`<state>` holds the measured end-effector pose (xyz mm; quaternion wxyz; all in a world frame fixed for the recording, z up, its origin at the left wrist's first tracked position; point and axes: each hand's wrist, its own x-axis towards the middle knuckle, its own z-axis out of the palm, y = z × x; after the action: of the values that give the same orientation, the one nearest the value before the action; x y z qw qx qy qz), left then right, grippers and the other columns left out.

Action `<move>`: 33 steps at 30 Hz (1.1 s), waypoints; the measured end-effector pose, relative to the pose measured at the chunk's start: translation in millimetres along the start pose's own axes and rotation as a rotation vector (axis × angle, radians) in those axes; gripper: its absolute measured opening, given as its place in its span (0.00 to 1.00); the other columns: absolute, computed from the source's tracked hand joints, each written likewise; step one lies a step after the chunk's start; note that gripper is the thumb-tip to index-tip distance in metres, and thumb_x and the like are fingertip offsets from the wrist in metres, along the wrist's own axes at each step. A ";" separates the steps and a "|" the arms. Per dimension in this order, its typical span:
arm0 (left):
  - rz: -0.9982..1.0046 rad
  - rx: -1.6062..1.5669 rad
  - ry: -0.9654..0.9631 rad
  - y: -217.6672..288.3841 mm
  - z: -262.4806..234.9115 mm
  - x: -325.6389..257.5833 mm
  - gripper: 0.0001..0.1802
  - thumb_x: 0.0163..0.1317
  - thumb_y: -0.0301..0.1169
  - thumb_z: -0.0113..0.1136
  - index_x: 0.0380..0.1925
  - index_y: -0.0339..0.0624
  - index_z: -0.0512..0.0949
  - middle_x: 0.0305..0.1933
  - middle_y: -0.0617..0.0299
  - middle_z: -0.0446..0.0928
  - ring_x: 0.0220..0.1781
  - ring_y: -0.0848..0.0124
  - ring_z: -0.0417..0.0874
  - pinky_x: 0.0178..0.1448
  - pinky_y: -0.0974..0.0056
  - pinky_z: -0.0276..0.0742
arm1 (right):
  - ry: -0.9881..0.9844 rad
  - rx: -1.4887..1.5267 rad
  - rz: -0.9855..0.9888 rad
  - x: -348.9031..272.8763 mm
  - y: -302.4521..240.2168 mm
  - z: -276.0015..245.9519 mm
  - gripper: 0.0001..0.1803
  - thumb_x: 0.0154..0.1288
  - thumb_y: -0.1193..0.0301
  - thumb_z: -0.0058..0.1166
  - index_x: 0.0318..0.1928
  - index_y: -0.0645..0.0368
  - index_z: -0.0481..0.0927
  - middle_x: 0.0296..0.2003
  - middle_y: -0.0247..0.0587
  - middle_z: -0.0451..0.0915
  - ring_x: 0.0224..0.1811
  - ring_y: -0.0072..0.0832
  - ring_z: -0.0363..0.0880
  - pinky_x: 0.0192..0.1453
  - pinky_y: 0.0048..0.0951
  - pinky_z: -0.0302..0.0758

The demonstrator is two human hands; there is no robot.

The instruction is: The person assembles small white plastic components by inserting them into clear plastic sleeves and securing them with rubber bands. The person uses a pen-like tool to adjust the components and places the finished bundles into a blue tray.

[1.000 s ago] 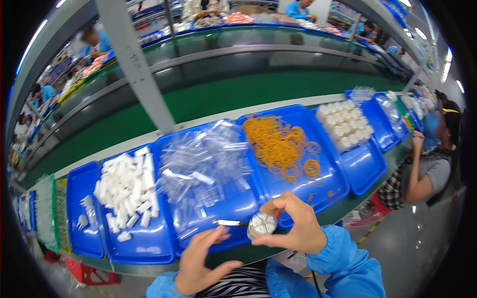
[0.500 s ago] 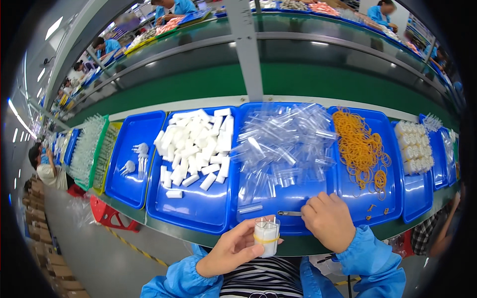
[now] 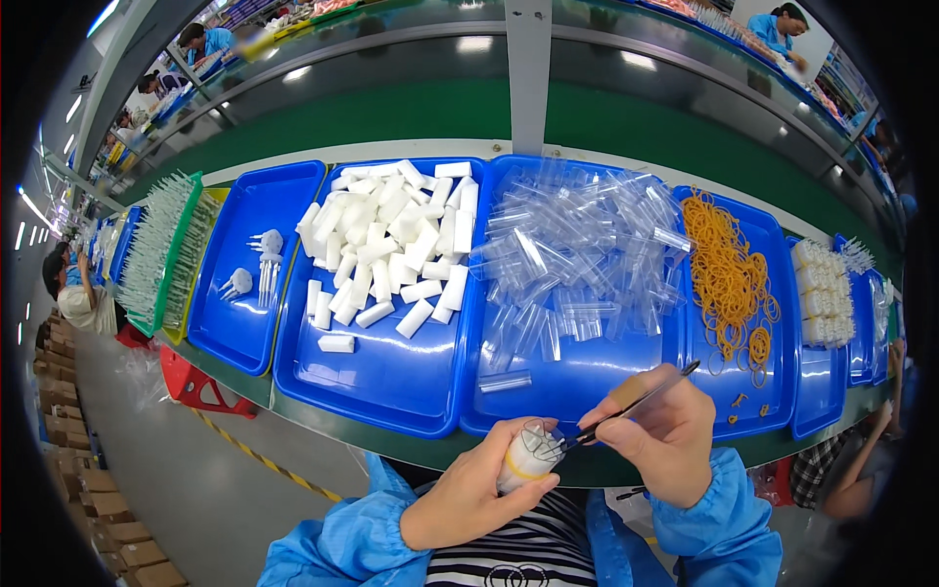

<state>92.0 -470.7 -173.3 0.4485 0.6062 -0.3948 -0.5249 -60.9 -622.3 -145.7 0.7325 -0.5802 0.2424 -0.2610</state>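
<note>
My left hand [image 3: 458, 501] is closed round a small bundle of white cylinders in clear sleeves [image 3: 525, 464], bound with a yellow rubber band. The bundle leans, its top end toward my right hand [image 3: 675, 442]. That hand pinches a slim dark pair of tweezers [image 3: 641, 399] slantwise. The tips are at the bundle's top end, among the clear edges; whether they grip anything there is too small to tell. Just beyond both hands lies a blue tray [image 3: 606, 377] with a heap of clear plastic sleeves [image 3: 577, 245].
White cylinders [image 3: 391, 230] fill part of a blue tray to the left; farther left, another tray holds a few white pronged parts [image 3: 266, 256]. Orange rubber bands [image 3: 724, 274] lie in the tray to the right, past which stand bundled white pieces [image 3: 822, 293]. A red stool [image 3: 191, 386] stands lower left.
My right hand has turned the tweezers and brought their tips to the top of the bundle. My left hand has tilted the bundle toward them. The view has shifted.
</note>
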 end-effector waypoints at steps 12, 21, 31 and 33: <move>0.056 0.129 0.114 6.5 -2.1 -0.7 0.36 0.56 0.31 0.75 0.64 0.36 0.70 0.58 0.51 0.80 0.57 0.64 0.83 0.60 0.62 0.78 | 0.036 0.037 0.097 3.7 1.2 0.5 0.12 0.64 0.79 0.64 0.44 0.70 0.76 0.38 0.50 0.84 0.41 0.32 0.86 0.47 0.31 0.84; 0.140 0.296 0.175 5.8 -0.7 0.7 0.34 0.54 0.30 0.75 0.61 0.38 0.73 0.54 0.51 0.81 0.49 0.62 0.86 0.54 0.62 0.81 | 0.027 0.004 0.078 -1.0 7.5 -4.2 0.12 0.63 0.79 0.65 0.45 0.69 0.77 0.37 0.49 0.85 0.39 0.31 0.87 0.45 0.29 0.84; 0.131 0.192 0.197 7.6 1.7 -1.4 0.35 0.59 0.29 0.71 0.66 0.36 0.68 0.52 0.52 0.79 0.53 0.64 0.83 0.56 0.62 0.79 | 0.102 -0.139 -0.130 -5.0 1.3 -3.6 0.11 0.64 0.81 0.61 0.45 0.68 0.75 0.37 0.51 0.84 0.39 0.31 0.86 0.41 0.31 0.85; 0.103 -0.105 0.165 8.9 -0.2 -2.5 0.37 0.61 0.28 0.70 0.69 0.35 0.64 0.56 0.52 0.76 0.57 0.66 0.80 0.59 0.61 0.77 | 0.256 -0.065 -0.101 4.6 -3.7 -9.4 0.09 0.69 0.80 0.54 0.46 0.68 0.71 0.37 0.48 0.80 0.41 0.30 0.84 0.41 0.31 0.87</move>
<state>91.8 -470.9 -164.1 0.5369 0.6021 -0.3589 -0.4694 -64.0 -632.9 -144.3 0.6623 -0.5771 0.3127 -0.3614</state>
